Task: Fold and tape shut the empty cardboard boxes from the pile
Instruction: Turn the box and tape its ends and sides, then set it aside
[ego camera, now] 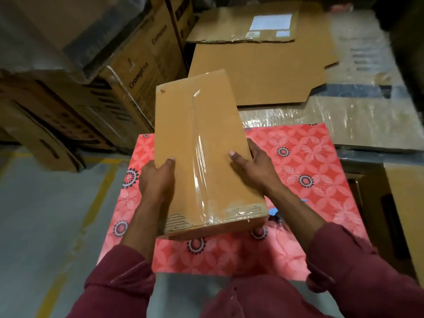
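A long brown cardboard box (202, 143) is held above the red flowered table cover (305, 161), its far end tilted up and away. Clear tape runs along the seam on its upper face and wraps over the worn near end. My left hand (156, 177) grips the box's left side, thumb on top and fingers underneath. On the right side my right hand (254, 164) grips it the same way. A flattened cardboard sheet (259, 72) lies beyond the box, and a second flat piece with a white label (243, 26) lies behind that.
Stacked printed cartons (119, 72) stand at the left, some wrapped in plastic. A plastic-wrapped carton (344, 120) lies at the right behind the cover. Something blue (274, 211) peeks out under the box's right corner. Grey floor with a yellow line (101, 193) is at the lower left.
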Demonstrator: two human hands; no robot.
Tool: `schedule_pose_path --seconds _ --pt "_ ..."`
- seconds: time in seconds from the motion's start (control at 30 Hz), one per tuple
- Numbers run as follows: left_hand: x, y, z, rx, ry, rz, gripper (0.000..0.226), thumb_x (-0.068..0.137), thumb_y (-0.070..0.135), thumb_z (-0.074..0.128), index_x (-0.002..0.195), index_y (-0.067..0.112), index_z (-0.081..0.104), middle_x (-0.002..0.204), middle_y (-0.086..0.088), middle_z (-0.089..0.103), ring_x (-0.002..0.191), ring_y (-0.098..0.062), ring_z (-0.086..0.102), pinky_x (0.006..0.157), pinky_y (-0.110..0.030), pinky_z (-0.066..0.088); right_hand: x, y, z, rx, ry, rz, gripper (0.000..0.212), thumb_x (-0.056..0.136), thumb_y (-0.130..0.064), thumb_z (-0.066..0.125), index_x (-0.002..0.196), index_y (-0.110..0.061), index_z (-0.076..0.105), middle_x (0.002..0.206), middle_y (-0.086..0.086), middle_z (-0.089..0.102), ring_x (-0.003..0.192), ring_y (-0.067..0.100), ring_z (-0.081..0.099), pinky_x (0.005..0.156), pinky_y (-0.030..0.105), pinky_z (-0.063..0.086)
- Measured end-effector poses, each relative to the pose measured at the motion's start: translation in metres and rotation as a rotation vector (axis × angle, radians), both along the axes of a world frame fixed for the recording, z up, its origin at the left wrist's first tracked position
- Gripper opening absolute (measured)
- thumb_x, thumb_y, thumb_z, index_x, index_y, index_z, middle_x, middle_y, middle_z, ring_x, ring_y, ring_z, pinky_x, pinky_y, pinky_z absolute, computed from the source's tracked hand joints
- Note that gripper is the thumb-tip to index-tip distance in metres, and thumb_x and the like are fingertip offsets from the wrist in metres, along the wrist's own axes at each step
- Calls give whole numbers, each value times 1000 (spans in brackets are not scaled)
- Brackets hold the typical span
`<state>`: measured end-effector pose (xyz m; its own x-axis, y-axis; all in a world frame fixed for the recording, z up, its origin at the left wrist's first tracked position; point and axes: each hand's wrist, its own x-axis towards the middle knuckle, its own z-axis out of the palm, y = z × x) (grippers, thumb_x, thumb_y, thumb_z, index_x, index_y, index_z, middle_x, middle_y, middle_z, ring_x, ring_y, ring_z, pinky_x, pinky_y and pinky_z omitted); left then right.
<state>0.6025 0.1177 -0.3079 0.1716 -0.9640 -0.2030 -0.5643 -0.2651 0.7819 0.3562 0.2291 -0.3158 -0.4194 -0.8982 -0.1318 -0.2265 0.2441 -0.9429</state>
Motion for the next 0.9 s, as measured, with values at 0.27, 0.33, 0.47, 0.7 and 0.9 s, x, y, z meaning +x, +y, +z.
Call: schedule_pose_path --seconds 0.27,0.33,0.47,0.7,0.9 --pt "-52 109 54 -165 -21 -122 52 86 59 63 122 23 70 118 -8 73 110 -38 66 99 -47 51 -54 127 59 -113 126 -46 58 87 -55 74 138 -32 58 120 -14 72 108 5 69 97 32 55" --pt "-80 141 60 -152 16 -183 51 86 57 64 121 21 70 116 -6 74 107 -37 67 96 -47 53 -76 173 75 -103 161 -108 58 91 -51 74 141 -30 56 123 -12 69 110 6 66 93 23 51" --pt "-147 220 67 -136 125 -307 52 78 60 60 111 22 73 106 -2 76 99 -33 70 92 -47 56 -128 274 97 -57 209 -209 61 90 -57 72 142 -30 55 128 -11 69 111 8 66 99 32 52" --pt "-277 330 64 -58 192 -539 53 79 60 62 119 25 68 110 3 74 104 -32 68 95 -46 55 -229 422 86 4 209 -436 62 83 -67 73 135 -35 60 119 -9 73 108 13 70 101 49 55" --pt "-386 426 26 53 153 -624 39 90 50 67 121 27 66 112 8 72 104 -27 66 84 -32 44 -324 522 53 52 135 -465 57 95 -51 68 146 -29 55 126 -5 70 110 14 66 92 39 51"
